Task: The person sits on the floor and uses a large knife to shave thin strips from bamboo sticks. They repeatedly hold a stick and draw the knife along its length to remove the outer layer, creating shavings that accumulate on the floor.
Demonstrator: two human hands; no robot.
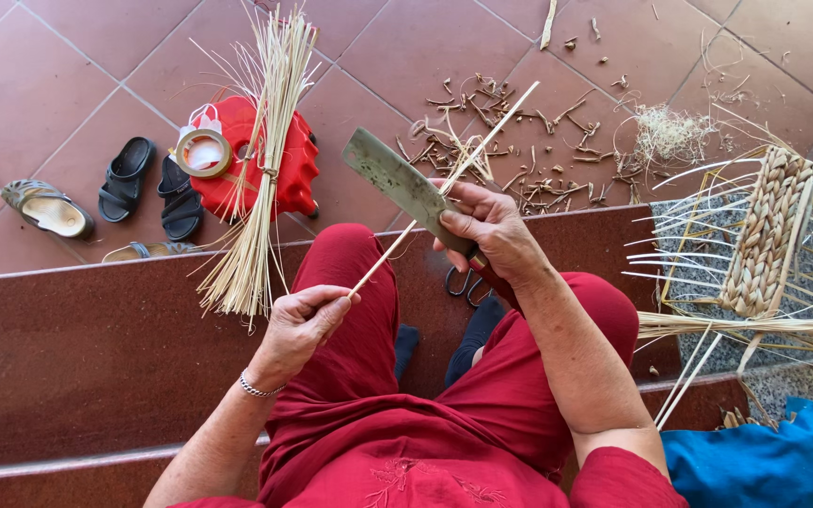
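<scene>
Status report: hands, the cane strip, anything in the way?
Left hand grips the thin cane strip low. Right hand holds the cleaver against it. Nothing between them; shavings on the tiles beyond.

We sit on a polished dark red stone step [96, 348], terracotta tiled floor [39, 85] below us, daylight even and soft

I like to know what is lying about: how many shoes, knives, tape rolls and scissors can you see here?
Shoes: 4 (grey sandal, two black sandals, one part-hidden sandal)
Knife: 1
Tape roll: 1
Scissors: 1
Total: 7
</scene>
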